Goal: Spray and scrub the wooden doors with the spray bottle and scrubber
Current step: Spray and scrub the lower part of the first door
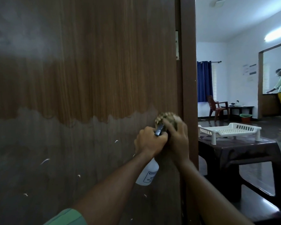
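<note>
Head view: the left hand (150,141) grips the spray bottle (147,173) by its trigger head, bottle hanging below, close to the wooden door (88,78). Just beside it, the right hand (177,137) presses the scrubber (166,118) on the door near its hinge edge, at the wet line; scrubbing seems underway. Next likely comes working down the duller lower panel. A white tray (230,130) sits on a dark surface (234,148) at right, near the right elbow.

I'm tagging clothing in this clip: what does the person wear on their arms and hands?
Both forearms are bare, and so are the left hand and right hand: no gloves, rings, watch or bands show. Only a light green sleeve appears, at the left upper arm near the frame's bottom edge. The right arm's sleeve is out of view.
</note>
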Demonstrator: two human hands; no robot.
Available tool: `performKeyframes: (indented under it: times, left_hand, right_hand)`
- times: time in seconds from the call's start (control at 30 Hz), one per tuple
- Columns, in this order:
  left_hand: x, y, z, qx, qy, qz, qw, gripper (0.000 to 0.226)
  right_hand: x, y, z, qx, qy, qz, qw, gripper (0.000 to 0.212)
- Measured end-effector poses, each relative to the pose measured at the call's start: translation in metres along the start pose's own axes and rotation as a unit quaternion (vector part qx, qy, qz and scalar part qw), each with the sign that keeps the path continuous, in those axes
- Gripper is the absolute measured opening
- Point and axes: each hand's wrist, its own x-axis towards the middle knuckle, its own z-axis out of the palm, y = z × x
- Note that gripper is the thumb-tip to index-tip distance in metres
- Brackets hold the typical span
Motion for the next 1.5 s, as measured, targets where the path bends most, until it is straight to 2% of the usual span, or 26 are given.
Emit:
performKeyframes:
  times: [0.07,0.13,0.2,0.27,0.33,0.37,0.47,0.53,0.57,0.63,0.73,0.8,0.9,1.0,1.13,1.23,1.33,1.43,1.5]
  left_hand:
    - [-0.004,-0.006,0.0,-0.008,0.005,0.0,1.0,0.034]
    - [-0.008,-0.009,-0.001,-0.02,0.01,-0.003,1.0,0.035]
    - [-0.01,-0.01,-0.004,-0.041,0.015,-0.014,0.999,0.035]
    - [-0.013,-0.008,-0.007,-0.069,0.02,-0.022,0.997,0.038]
    - [-0.012,-0.01,-0.008,-0.101,0.036,-0.024,0.994,0.041]
    - [-0.014,-0.015,-0.008,-0.118,0.042,-0.026,0.992,0.04]
    - [-0.017,-0.023,-0.01,-0.14,0.068,-0.019,0.988,0.037]
    - [-0.018,-0.032,-0.017,-0.145,0.07,-0.011,0.987,0.038]
    - [-0.017,-0.035,-0.021,-0.145,0.059,-0.01,0.988,0.038]
    - [-0.017,-0.038,-0.029,-0.147,0.047,-0.009,0.988,0.038]
    - [-0.012,-0.04,-0.036,-0.137,0.07,0.023,0.988,0.041]
    - [-0.011,-0.041,-0.039,-0.139,0.075,0.03,0.987,0.04]
    - [-0.012,-0.039,-0.049,-0.141,0.066,0.03,0.987,0.037]
    - [-0.014,-0.041,-0.054,-0.147,0.054,0.041,0.987,0.039]
    - [-0.01,-0.046,-0.058,-0.135,0.081,0.041,0.987,0.04]
    - [-0.009,-0.053,-0.059,-0.117,0.099,0.057,0.987,0.041]
    - [-0.013,-0.061,-0.069,-0.101,0.089,0.051,0.99,0.039]
    - [-0.017,-0.067,-0.083,-0.103,0.084,0.044,0.99,0.038]
    - [-0.021,-0.072,-0.092,-0.097,0.073,0.045,0.992,0.037]
  right_hand:
    - [-0.051,0.002,0.001,0.075,-0.05,0.027,0.996,0.065]
    - [-0.065,0.002,-0.004,0.075,-0.072,0.0,0.995,0.066]
    - [-0.035,-0.004,-0.004,0.059,-0.034,-0.004,0.998,0.052]
    - [0.011,-0.012,0.005,0.025,0.035,0.045,0.998,0.042]
    - [0.031,-0.029,0.014,0.021,0.049,0.106,0.993,0.05]
    - [0.021,-0.038,0.017,0.022,0.039,0.108,0.993,0.055]
    - [-0.049,-0.043,0.025,0.017,-0.022,0.022,0.999,0.064]
    - [-0.078,-0.039,0.024,-0.02,-0.066,-0.052,0.996,0.058]
    - [-0.068,-0.037,0.023,-0.026,-0.057,-0.065,0.996,0.053]
    - [-0.018,-0.043,0.025,-0.015,-0.01,-0.039,0.999,0.047]
    - [0.066,-0.069,0.026,-0.011,0.077,0.007,0.997,0.043]
    - [0.071,-0.079,0.033,-0.022,0.09,0.015,0.996,0.044]
    - [0.005,-0.075,0.038,-0.037,0.057,-0.008,0.998,0.044]
    - [-0.054,-0.057,0.035,-0.046,-0.003,-0.077,0.996,0.042]
    - [0.027,-0.08,0.031,0.013,0.04,-0.047,0.998,0.032]
    - [0.072,-0.102,0.035,0.017,0.068,-0.044,0.997,0.034]
    - [0.015,-0.1,0.047,0.007,0.051,-0.04,0.998,0.039]
    - [-0.062,-0.088,0.053,-0.008,0.002,-0.135,0.991,0.043]
    - [-0.037,-0.085,0.053,0.001,-0.011,-0.165,0.986,0.043]
